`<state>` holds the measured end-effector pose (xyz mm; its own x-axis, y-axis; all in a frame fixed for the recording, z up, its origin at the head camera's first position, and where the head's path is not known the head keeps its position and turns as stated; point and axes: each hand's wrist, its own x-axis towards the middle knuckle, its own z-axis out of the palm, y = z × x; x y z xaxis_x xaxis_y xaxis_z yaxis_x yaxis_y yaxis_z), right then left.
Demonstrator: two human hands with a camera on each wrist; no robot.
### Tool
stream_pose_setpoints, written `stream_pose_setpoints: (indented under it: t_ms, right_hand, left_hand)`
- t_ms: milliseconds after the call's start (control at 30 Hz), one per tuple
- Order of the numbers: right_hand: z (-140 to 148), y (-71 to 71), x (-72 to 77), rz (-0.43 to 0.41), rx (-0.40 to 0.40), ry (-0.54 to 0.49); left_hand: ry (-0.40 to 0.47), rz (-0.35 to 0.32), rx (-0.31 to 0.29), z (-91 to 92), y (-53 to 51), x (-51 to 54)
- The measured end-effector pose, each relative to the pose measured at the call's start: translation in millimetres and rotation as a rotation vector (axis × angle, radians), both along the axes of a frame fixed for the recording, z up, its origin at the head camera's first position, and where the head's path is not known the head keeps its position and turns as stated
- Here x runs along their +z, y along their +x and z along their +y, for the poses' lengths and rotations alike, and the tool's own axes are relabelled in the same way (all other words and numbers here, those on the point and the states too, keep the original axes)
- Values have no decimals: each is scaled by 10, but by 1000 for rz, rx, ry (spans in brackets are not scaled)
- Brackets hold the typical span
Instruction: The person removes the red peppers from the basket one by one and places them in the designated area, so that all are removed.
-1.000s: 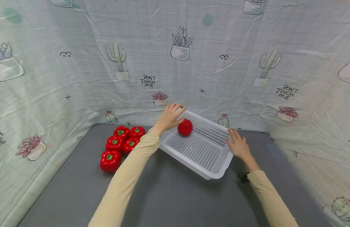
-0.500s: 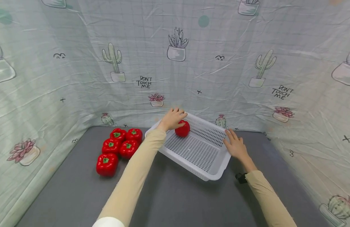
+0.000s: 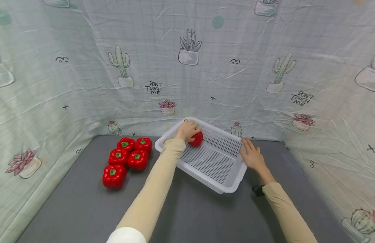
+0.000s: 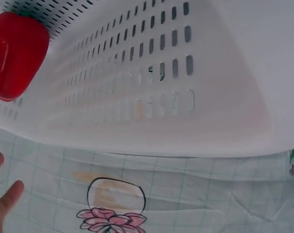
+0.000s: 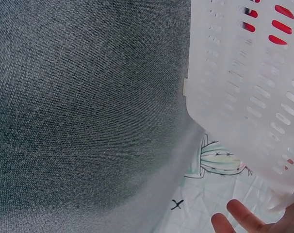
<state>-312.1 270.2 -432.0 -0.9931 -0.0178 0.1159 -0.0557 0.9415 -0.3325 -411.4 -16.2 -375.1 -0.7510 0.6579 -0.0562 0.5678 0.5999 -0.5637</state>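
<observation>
A white perforated plastic basket sits angled on the grey table, with one red bell pepper in its back left part. My left hand is over that end, beside the pepper and partly covering it. In the left wrist view, two spread fingertips show apart from the bell pepper. My right hand holds the basket's right rim, with its thumb toward the inside. The right wrist view shows its fingers outside the basket wall.
Several red bell peppers stand grouped on the table left of the basket, stems up. Behind and at both sides hangs a pale cloth printed with cacti. A small black object is by the right wrist.
My left hand has come down from the basket's back rim to beside the bell pepper inside. The right hand stays on the rim, and the view has shifted slightly.
</observation>
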Motion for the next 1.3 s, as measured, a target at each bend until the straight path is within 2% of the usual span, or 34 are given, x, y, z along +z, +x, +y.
stream_pose_setpoints:
  t_ms: [133,233,433,667,833,1000,1067,1133,1300]
  right_hand:
    - [-11,0,11,-9,6,-3]
    - [-13,5,11,-12,-2,-3]
    - [-4,19,22,-18,-1,5]
    - [0,4,3,-17,15,12]
    - [8,14,11,-14,9,15]
    - [11,17,36,-23,13,17]
    - [10,15,41,-19,18,17]
    - [10,12,41,-15,19,18]
    - [3,8,23,-12,15,14]
  left_hand:
    - [-104,-16,116,26,-14,-41]
    - [-158,-24,186,68,25,-37]
    - [-148,-53,250,149,77,-39]
    - [-232,-66,323,205,65,-82]
    - [-182,-96,379,257,17,-202]
    - [-118,-109,372,290,-92,-340]
    - [-114,-103,364,291,-101,-337]
    - [-128,-106,369,286,-71,-285]
    - [-170,-137,416,274,3,-160]
